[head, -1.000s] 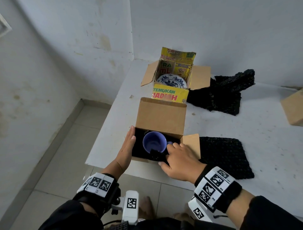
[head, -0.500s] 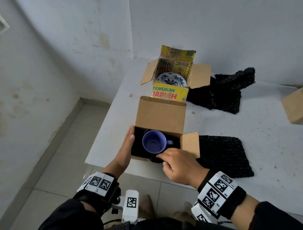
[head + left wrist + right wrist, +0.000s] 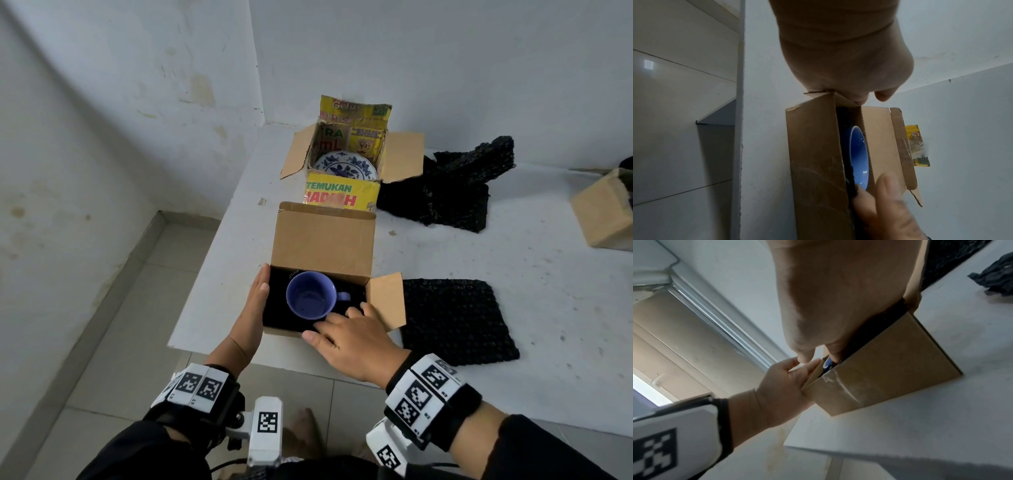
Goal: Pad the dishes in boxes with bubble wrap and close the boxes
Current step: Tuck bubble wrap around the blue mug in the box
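Observation:
A small brown box (image 3: 322, 240) stands at the table's near edge with its back flap upright. Inside it a blue mug (image 3: 310, 296) sits upright on black bubble wrap (image 3: 274, 308) that lines the box. My left hand (image 3: 257, 305) lies flat against the box's left side, fingers straight. My right hand (image 3: 349, 329) covers the near right corner, and its fingers reach down into the box beside the mug's handle and press on the wrap. The left wrist view shows the mug (image 3: 859, 155) edge-on and a right finger (image 3: 890, 191) next to it.
Behind the brown box an open yellow box (image 3: 342, 197) holds a blue-patterned plate (image 3: 344, 166). A flat black bubble wrap sheet (image 3: 452, 322) lies right of the brown box. A crumpled heap of wrap (image 3: 455, 185) and another brown box (image 3: 606, 209) sit further back and right. The floor drops off left.
My right hand has slid from the box's near middle to its near right corner. The lump of black wrap in front of the mug has gone down. My left hand has stayed put.

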`<state>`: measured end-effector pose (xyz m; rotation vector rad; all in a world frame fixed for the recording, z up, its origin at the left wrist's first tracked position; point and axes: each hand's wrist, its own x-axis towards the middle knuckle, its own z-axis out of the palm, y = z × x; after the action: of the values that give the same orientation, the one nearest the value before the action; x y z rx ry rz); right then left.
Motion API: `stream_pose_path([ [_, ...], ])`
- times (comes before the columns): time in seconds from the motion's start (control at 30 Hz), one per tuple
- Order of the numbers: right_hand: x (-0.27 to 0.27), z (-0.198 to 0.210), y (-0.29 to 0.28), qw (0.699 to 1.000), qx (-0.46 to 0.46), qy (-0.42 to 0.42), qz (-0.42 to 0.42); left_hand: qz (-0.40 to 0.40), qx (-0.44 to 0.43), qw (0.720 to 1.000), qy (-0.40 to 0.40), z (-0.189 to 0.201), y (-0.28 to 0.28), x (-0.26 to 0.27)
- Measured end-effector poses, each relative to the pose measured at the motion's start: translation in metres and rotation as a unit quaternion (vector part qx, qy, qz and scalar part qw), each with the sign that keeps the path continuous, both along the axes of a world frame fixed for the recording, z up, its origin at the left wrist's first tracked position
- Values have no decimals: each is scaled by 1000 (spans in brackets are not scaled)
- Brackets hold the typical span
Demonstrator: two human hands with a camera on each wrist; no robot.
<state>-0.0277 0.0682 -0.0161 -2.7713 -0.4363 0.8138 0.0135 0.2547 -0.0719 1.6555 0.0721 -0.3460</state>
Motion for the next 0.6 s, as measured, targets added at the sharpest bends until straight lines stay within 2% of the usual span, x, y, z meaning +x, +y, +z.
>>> stream_pose_path([
  [0.07, 1, 3, -9, 999, 14, -39, 16, 4, 6, 1000, 6, 2, -1, -1],
  [0.2, -6, 9, -28, 983, 34, -173, 46, 2, 11, 1000, -1, 0, 0, -1],
  [0.37, -23, 8, -33, 992, -2, -103, 71, 1, 13, 1000, 5, 2, 0, -1],
  [0.6, 1, -4, -23, 995, -25, -62, 70, -6, 20, 1000, -8, -4, 2, 2],
])
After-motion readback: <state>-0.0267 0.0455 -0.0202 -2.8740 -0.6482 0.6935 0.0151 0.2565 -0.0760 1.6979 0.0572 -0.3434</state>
